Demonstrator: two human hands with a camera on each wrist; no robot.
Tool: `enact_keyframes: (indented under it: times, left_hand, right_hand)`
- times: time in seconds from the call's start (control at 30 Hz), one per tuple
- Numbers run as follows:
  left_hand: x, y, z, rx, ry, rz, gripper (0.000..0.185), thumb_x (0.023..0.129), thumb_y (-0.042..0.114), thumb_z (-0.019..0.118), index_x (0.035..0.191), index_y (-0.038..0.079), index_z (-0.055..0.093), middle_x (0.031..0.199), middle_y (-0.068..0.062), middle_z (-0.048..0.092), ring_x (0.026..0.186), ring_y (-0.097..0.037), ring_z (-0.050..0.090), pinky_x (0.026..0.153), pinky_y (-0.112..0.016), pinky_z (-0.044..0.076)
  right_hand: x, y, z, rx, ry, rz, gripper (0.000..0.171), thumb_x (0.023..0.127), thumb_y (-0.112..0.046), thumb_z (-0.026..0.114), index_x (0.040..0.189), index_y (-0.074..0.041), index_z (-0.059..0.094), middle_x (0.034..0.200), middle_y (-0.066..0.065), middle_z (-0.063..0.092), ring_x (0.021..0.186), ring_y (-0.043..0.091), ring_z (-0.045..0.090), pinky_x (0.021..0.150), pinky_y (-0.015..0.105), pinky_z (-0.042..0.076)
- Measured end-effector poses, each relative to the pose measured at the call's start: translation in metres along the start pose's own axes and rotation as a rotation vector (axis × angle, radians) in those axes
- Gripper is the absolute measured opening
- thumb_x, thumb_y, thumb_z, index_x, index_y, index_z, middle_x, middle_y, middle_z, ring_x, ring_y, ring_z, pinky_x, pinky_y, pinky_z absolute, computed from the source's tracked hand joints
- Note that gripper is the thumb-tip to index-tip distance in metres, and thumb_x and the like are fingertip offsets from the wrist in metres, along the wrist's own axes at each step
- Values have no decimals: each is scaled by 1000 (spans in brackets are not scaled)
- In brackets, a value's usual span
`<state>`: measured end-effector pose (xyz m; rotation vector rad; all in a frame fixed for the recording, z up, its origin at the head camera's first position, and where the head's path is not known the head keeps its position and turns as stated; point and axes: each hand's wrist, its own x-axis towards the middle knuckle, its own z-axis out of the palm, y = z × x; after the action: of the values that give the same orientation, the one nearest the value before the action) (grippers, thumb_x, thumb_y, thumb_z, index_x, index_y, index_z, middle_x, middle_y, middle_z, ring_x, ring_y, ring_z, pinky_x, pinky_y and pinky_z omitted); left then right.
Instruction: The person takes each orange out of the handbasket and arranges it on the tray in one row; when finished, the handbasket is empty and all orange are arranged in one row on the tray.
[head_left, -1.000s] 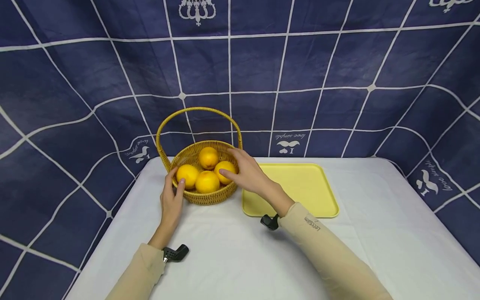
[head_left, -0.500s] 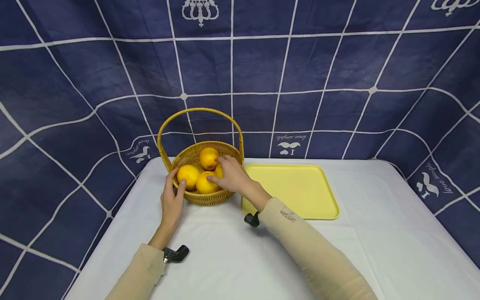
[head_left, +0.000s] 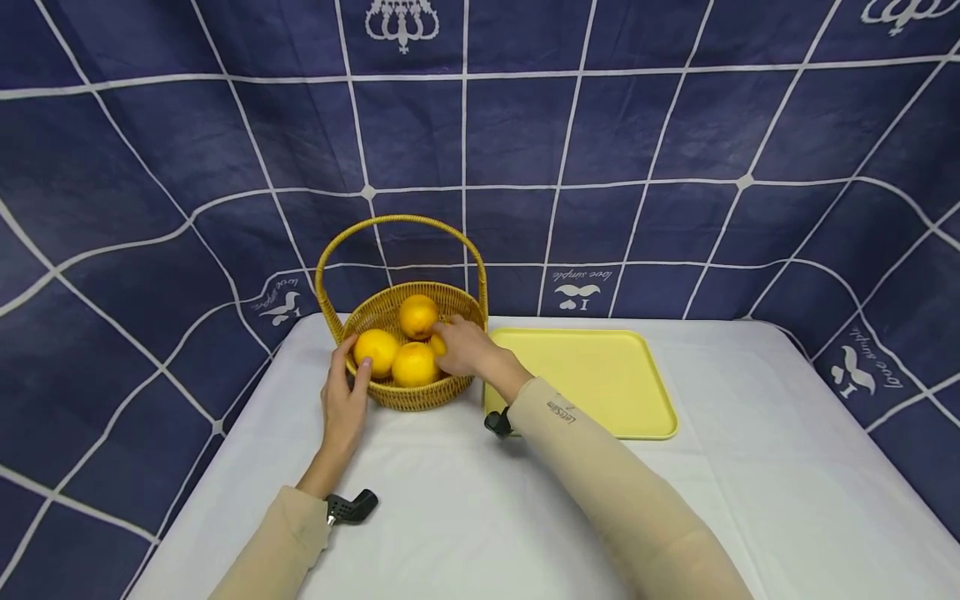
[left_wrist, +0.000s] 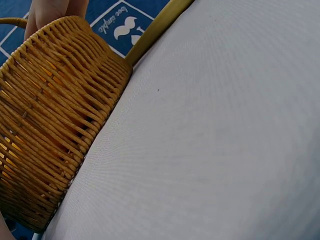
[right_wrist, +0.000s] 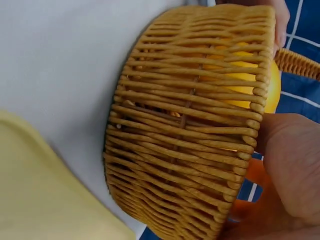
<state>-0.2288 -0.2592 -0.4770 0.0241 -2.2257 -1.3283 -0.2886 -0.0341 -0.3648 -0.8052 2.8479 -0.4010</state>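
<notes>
Orange [head_left: 437, 343] between thumb and fingers of right hand [head_left: 467, 347], inside basket [head_left: 417, 400]

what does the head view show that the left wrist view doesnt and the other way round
Only the head view shows the left hand whole, both sleeves and the handle's full arch.

Only the left wrist view shows yellow-orange glimpses through gaps in the basket's weave.

Both show the basket, white tablecloth and blue printed cloth; a yellow strip in the left wrist view is probably the tray's edge.
</notes>
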Motion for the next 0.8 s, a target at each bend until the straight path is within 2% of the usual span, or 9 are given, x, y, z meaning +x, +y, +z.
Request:
enact_keyframes:
  times: [0.13, 0.3, 0.63, 0.8]
  left_hand:
    - [0, -1, 0, -5, -1, 4, 51, 110, 29, 55, 158, 16, 46, 164, -8, 46, 153, -30, 41, 127, -53, 30]
    - [0, -3, 0, -8, 0, 8, 50, 110, 29, 55, 157, 17, 46, 163, -7, 47, 152, -29, 42, 127, -52, 30]
    - [0, -2, 2, 0, 6, -2, 50, 109, 28, 55, 157, 17, 47, 163, -8, 48, 152, -31, 42, 127, -54, 30]
    - [-1, 0, 1, 0, 5, -6, 50, 109, 28, 55, 157, 18, 47, 163, -8, 48, 152, -31, 42, 126, -54, 31]
  right_hand:
    - [7, 0, 1, -49, -12, 7, 65, 97, -23, 74, 156, -13, 50, 147, 15, 57, 131, 31, 57, 111, 43, 50]
    - [9, 2, 4, -31, 41, -24, 69, 89, -23, 85, 150, -10, 55, 142, 13, 62, 135, 32, 55, 113, 45, 49]
    - [-5, 20, 0, 256, 317, -81, 72, 82, -17, 89, 147, -12, 57, 143, 14, 59, 132, 33, 54, 112, 49, 49]
    - [-23, 30, -10, 394, 467, -83, 70, 80, -20, 86, 145, -15, 59, 137, 9, 62, 121, 31, 59, 105, 51, 50]
